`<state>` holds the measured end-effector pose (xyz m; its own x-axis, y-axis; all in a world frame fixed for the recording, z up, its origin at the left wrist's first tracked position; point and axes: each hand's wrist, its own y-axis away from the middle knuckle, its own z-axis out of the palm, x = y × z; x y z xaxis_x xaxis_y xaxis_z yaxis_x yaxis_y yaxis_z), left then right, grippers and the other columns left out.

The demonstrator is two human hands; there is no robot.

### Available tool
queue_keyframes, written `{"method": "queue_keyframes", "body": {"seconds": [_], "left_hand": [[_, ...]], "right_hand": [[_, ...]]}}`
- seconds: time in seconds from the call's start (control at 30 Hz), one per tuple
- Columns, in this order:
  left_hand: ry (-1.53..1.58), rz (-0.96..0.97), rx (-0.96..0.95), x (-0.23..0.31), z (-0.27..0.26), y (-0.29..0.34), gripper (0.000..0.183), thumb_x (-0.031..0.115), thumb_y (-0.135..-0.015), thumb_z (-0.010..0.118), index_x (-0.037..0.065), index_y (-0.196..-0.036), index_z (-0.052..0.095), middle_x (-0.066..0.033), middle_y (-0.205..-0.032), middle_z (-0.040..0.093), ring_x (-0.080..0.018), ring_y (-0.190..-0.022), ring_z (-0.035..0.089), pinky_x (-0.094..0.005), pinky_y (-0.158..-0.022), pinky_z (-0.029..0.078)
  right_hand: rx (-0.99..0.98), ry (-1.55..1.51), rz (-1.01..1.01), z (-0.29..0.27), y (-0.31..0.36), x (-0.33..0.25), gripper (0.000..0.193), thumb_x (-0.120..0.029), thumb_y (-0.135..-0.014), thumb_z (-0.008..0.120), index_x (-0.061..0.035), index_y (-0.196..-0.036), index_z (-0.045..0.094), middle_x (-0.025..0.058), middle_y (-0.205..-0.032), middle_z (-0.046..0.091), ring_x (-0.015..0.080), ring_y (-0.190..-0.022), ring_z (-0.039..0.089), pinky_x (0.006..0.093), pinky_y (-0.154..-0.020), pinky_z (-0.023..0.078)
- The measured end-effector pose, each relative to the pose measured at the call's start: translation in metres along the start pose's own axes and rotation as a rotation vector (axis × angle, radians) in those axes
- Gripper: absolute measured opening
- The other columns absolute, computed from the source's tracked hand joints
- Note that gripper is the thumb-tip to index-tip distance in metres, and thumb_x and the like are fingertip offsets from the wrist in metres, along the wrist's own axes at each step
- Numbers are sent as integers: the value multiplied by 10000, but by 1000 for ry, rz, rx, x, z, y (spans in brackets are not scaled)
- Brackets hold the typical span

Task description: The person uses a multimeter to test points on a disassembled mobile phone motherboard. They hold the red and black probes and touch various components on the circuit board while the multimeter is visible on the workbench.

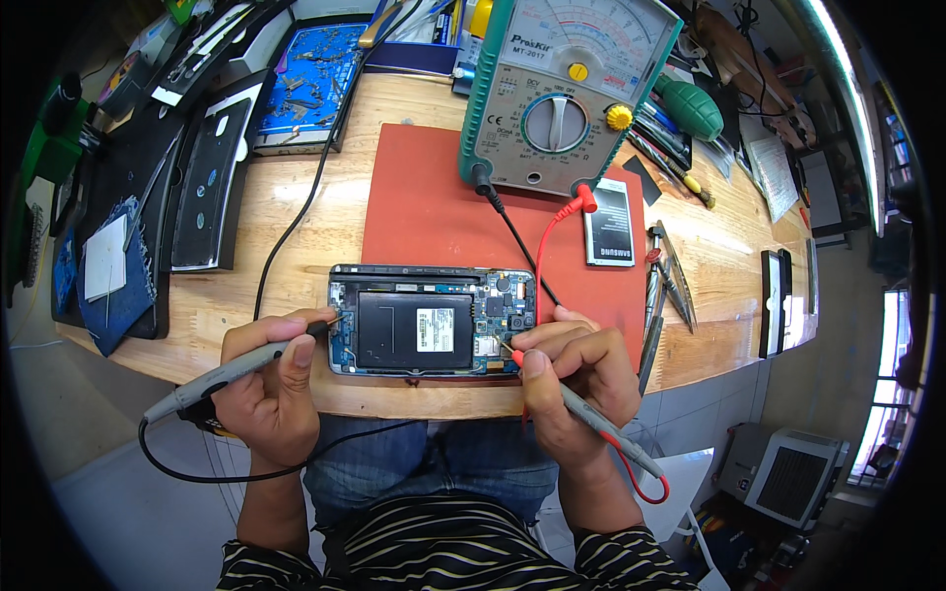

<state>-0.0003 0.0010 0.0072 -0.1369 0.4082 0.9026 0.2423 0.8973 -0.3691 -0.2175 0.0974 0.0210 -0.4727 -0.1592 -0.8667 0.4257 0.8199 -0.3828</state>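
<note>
An opened smartphone [389,330] lies sideways near the table's front edge, its circuit boards and battery bay bare. My left hand [271,384] is closed round a grey test probe [217,379] with a black lead, its tip at the phone's left end. Closed on a second grey probe [606,424], this one with a red collar and lead, my right hand [581,379] holds its tip at the board on the phone's lower right. Whether either tip touches metal is too small to tell. Beyond the phone stands an analog multimeter [562,108] with a green frame, black and red plugs in its lower sockets.
A red mat [414,207] lies under the phone and meter. To the right are a removed phone battery [609,227], tweezers [675,281] and a green blower bulb [692,106]. A blue parts tray [310,79] and black phone shells [207,192] sit at left.
</note>
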Motion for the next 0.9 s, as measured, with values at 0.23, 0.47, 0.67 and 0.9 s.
{"method": "queue_keyframes", "body": {"seconds": [0.23, 0.47, 0.67, 0.9], "left_hand": [[-1, 12, -16, -2, -1, 0, 127, 43, -977, 563, -31, -1065, 508, -238, -998, 673, -242, -939, 668, -322, -885, 520], [40, 32, 8, -3, 0, 0, 127, -22, -948, 582, -43, -1065, 536, -192, -979, 663, -263, -953, 693, -283, -837, 519], [-13, 9, -3, -1, 0, 0, 122, 32, -971, 567, -34, -1059, 512, -227, -990, 669, -249, -935, 669, -327, -878, 524], [11, 8, -1, -1, 0, 1, 124, 32, -972, 567, -33, -1064, 515, -230, -1004, 666, -244, -937, 665, -331, -886, 521]], "right_hand": [[-3, -6, 7, 0, 0, 0, 210, 1, -826, 696, -69, -811, 499, 89, -776, 682, 193, -814, 703, 431, -978, 455], [-7, 1, 10, -1, 0, -1, 209, 2, -827, 695, -69, -809, 499, 92, -779, 685, 191, -812, 703, 430, -974, 458], [4, 5, -5, 0, -1, 0, 208, 11, -818, 692, -69, -799, 500, 91, -769, 686, 188, -800, 704, 429, -968, 461], [1, 17, -5, 0, -1, -1, 215, 20, -815, 689, -70, -800, 494, 79, -754, 676, 193, -801, 704, 430, -964, 464]]}}
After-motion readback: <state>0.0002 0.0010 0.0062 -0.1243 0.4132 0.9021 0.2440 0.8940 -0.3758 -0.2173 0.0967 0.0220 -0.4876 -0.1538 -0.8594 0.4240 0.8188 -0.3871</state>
